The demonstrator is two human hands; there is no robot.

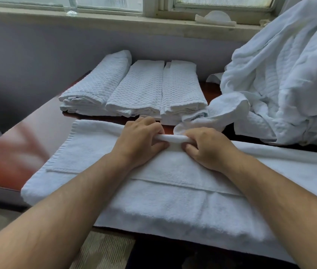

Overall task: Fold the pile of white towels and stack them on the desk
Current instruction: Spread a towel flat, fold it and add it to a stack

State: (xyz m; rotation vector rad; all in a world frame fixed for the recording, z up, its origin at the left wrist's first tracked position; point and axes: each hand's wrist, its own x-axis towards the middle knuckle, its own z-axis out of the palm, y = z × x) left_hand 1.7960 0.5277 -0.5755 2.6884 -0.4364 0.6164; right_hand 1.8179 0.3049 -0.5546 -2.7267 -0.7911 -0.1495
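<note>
Under the window, the desk [37, 136] carries a flat, plush white towel [173, 200]; left hand [140, 140] and right hand [208, 148] both pinch its raised fold.

Likely a hotel room or housekeeping area: a glossy wooden desk [27, 152] below a window sill [115, 22] along the top. Identical folded towels [138, 88] at centre, heaped white linen [289, 84] upper right, carpet [103, 249] at the bottom.
</note>
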